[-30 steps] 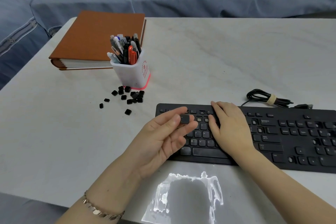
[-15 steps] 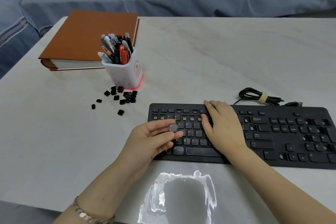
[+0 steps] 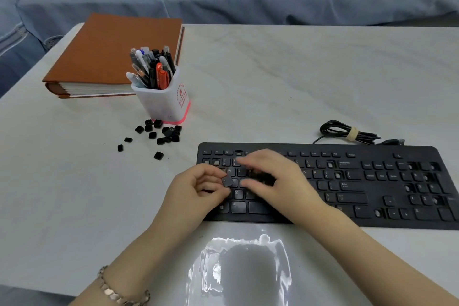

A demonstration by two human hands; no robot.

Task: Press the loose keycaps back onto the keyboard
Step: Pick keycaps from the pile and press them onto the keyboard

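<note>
Head view. Table (image 3: 273,77): pale, marbled top, with a bright patch of reflected light near its 6 o'clock edge. Keyboard (image 3: 352,189): black, full-size, lying flat at 4 o'clock of the table's middle; several key sockets are bare, most of them in the number pad at its 3 o'clock end. Left hand (image 3: 196,190): over the keyboard's 9 o'clock end, thumb and fingertips curled in a narrow pinch on one keycap (image 3: 227,181), which is tilted just above the letter rows; whether it touches the keys cannot be told. Bracelet (image 3: 116,289): metal links, on the left wrist. Right hand (image 3: 278,181): blurred, just at 3 o'clock of the held keycap, palm down, fingers stretched out over the letter keys and holding nothing. Loose keycaps (image 3: 161,133): black, scattered on the table at 10 o'clock of the keyboard. Pen cup (image 3: 164,102): white, red-based, full of pens, just at 12 o'clock of that scatter. Binder (image 3: 111,52): brown, flat, behind the cup. Cable (image 3: 347,133): black, coiled and tied, at 12 o'clock of the keyboard.
</note>
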